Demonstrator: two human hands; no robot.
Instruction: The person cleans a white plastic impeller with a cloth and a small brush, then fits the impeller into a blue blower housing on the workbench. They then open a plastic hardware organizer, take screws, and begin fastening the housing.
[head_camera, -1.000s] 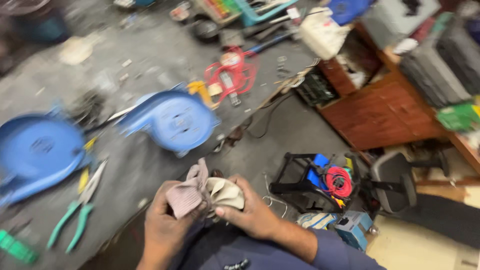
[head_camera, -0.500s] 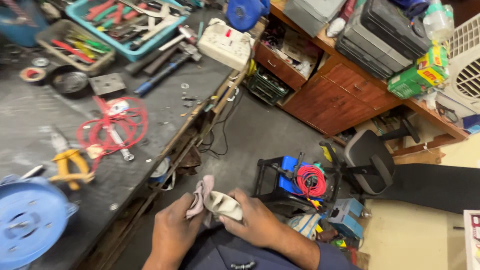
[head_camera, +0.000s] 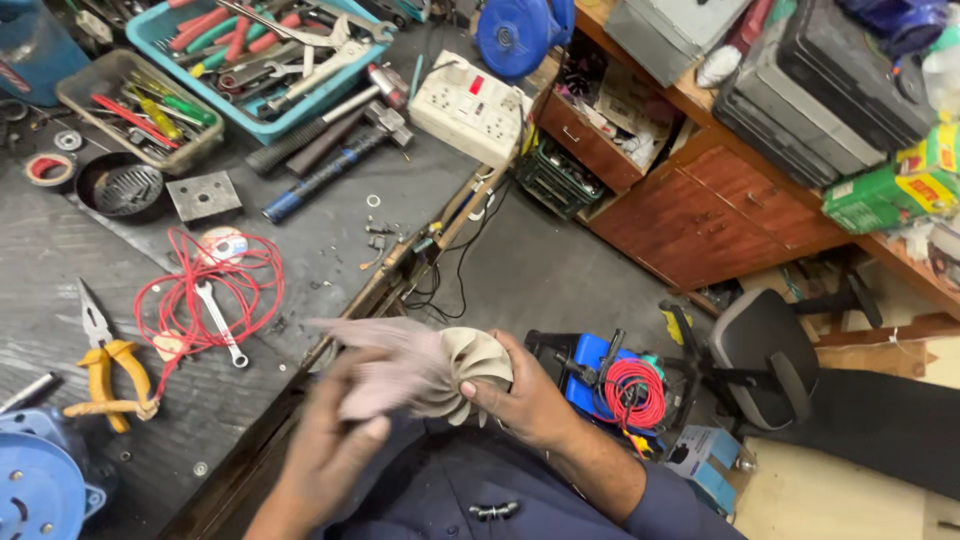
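Above the lap, the right hand (head_camera: 525, 400) grips a cream fan impeller (head_camera: 470, 365) by its rim while the left hand (head_camera: 335, 440), fingers curled, presses a pinkish rag (head_camera: 385, 365) against it, beside the workbench (head_camera: 60, 250) where yellow-handled pliers (head_camera: 105, 375), coiled red wire (head_camera: 205, 290) and hammers (head_camera: 330, 150) lie.

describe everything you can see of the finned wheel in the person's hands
The finned wheel is a pale cream, round impeller with curved blades fanning out around its rim; it looks like plastic, though that is hard to confirm. It is held in front of the person's lap, beside the workbench edge. The right hand grips its right side, thumb on the blades. The left hand presses a pinkish cloth over its left half, hiding that part.
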